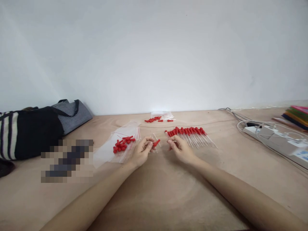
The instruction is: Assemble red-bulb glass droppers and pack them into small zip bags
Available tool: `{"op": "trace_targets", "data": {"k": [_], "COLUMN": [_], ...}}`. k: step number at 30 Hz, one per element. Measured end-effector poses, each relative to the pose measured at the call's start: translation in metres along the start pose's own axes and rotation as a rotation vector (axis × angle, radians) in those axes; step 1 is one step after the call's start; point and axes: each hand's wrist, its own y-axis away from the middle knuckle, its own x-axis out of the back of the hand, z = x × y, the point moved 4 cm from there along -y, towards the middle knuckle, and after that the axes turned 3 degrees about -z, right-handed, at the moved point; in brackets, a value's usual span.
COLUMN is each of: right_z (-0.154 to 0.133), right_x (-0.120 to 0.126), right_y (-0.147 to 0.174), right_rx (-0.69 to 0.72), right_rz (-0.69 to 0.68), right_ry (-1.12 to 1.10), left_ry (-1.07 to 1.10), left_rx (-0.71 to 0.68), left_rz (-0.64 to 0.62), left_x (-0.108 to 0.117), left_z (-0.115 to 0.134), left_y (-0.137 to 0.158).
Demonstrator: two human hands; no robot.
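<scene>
Pinched between the thumb and fingertips of our left hand [143, 150] is a red bulb [156, 143], its body standing out past the fingers on the side facing our right hand [182, 149]. Its long axis slants, the slimmer end aimed up and away from us to the right, the fatter end down by our thumb. So the bulb lies at the left grip itself and to the left of the right grip, with a bare gap of table [168, 192] between the two hands. Our right thumb and forefinger are drawn close together; whether a thin clear tube sits between them we cannot fairly tell, since the fingertips are small and pale against the wood.

A few loose clear tubes [156, 150] lie just beside the left fingertips, much nearer to that hand than to the right. The row of red-topped droppers [192, 130] runs beyond and to the right of our right hand, red ends away from us, stems slanting back to the right. Left of our left hand, a heap of red bulbs [122, 147] rests on clear plastic bags [103, 154].
</scene>
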Motion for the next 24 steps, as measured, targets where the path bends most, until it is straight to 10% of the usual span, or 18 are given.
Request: {"op": "trace_targets", "data": {"k": [5, 15, 24], "right_z": [0.012, 0.026, 0.022], "right_x": [-0.015, -0.014, 0.004], "right_y": [0.009, 0.007, 0.004], "right_rx": [-0.079, -0.071, 0.187], "right_rz": [-0.006, -0.031, 0.052], "right_ry": [-0.134, -0.187, 0.210], "left_ry": [-0.081, -0.271, -0.053], "left_rx": [-0.052, -0.128, 0.010], "left_rz": [-0.067, -0.026, 0.093], "left_x": [-0.035, -0.034, -0.023], "left_z": [-0.001, 0.004, -0.019], "left_y": [-0.002, -0.002, -0.009]}}
